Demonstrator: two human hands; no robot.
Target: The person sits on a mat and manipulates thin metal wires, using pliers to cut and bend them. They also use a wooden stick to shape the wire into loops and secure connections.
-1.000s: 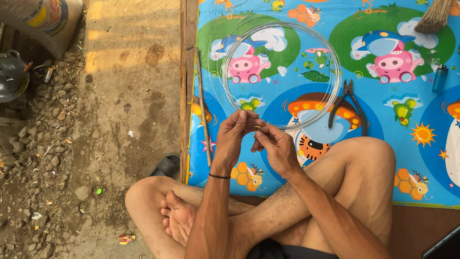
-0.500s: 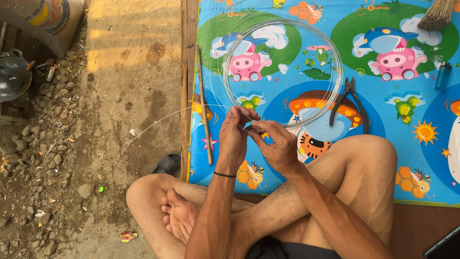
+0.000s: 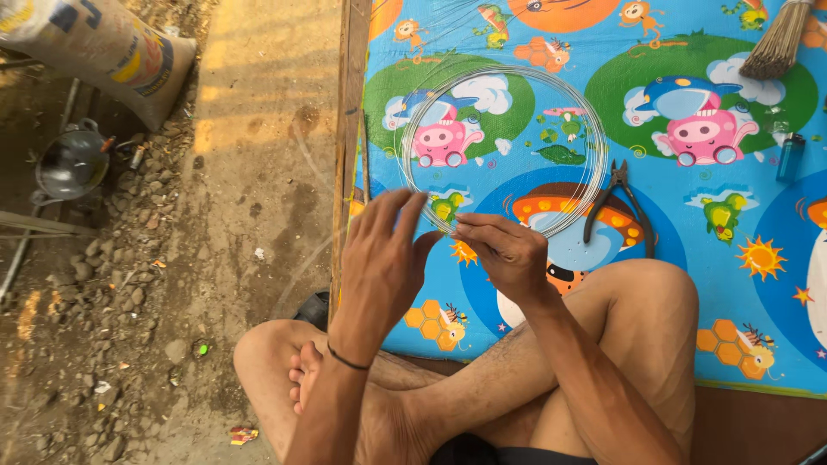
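Observation:
A round coil of thin clear line [image 3: 594,164] lies on a bright cartoon play mat [image 3: 689,232] in front of my crossed legs. My right hand [image 3: 508,254] pinches the coil's near edge between thumb and fingers. My left hand [image 3: 383,258] is raised beside it, fingers spread and upright, its fingertips close to the same stretch of line. A faint loose strand runs off to the left over the ground. A dark band circles my left wrist.
Black pliers [image 3: 622,200] lie on the mat just right of the coil. A blue lighter [image 3: 790,158] and a broom head [image 3: 775,43] are at the far right. A wooden plank edge [image 3: 349,129] borders the mat. A sack [image 3: 112,47] and metal pot [image 3: 69,164] sit on dirt at left.
My left hand has let go its pinch and spread its fingers wide. The right hand keeps its hold on the coil's edge. The view has tilted slightly up the mat.

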